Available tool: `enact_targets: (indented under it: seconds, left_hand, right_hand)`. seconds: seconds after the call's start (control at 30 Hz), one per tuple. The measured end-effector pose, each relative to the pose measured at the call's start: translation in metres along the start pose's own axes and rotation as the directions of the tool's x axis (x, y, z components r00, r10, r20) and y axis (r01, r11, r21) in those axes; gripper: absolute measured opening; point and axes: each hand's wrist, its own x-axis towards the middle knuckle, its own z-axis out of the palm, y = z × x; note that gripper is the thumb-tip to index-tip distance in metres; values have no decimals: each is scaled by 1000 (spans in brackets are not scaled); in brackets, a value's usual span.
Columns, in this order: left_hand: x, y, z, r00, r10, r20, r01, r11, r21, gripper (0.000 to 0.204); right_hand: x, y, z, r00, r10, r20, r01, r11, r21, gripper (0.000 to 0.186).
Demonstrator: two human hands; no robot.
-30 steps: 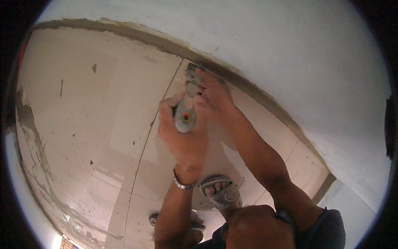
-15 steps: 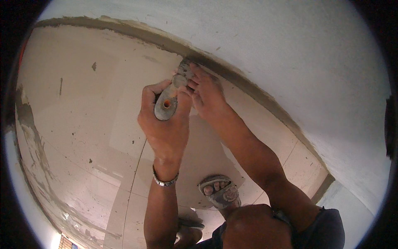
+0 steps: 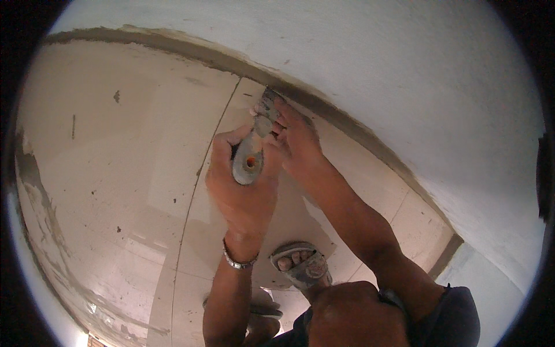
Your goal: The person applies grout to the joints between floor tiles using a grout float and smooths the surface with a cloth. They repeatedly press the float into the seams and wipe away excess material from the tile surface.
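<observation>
Cream floor tiles point(image 3: 133, 173), glossy and speckled with small dark spots, divided by a thin grout line point(image 3: 196, 173) that curves from the wall toward the lower edge. White plastered wall point(image 3: 404, 75) above and to the right, meeting the floor along a grey mortar strip point(image 3: 358, 130). Grey cement smears point(image 3: 40, 191) along the floor's left margin. Sandalled foot point(image 3: 300, 267) planted on a tile, toes showing; a second sandal point(image 3: 260, 303) partly hidden behind a forearm. Metal bracelet point(image 3: 238, 261) at a wrist. Dark blue sleeve point(image 3: 457, 318) at lower right.
</observation>
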Motion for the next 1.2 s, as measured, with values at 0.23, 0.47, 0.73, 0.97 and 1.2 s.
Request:
enact_targets:
  seconds: [0.23,0.47,0.73,0.97,1.2]
  left_hand:
    - [-34,-4,20,1000,20,14,-19,998,-54,29]
    - [5,-15,-11,992,38,-122,-38,999,3,24]
    - [36,-11,-27,999,8,-48,-8,1000,13,24]
    - [22,-4,-15,1000,-9,-15,9,1000,-15,25]
    - [6,1,-4,997,61,57,-63,997,41,23]
  right_hand:
    - [-17,-5,-43,994,78,-75,-79,997,-14,36]
    - [15,12,18,996,7,92,-13,998,61,31]
    - [20,8,40,997,4,74,-13,993,119,30]
    - [7,4,17,997,7,74,-15,994,107,40]
    - [-5,0,-10,999,13,36,-17,994,108,40]
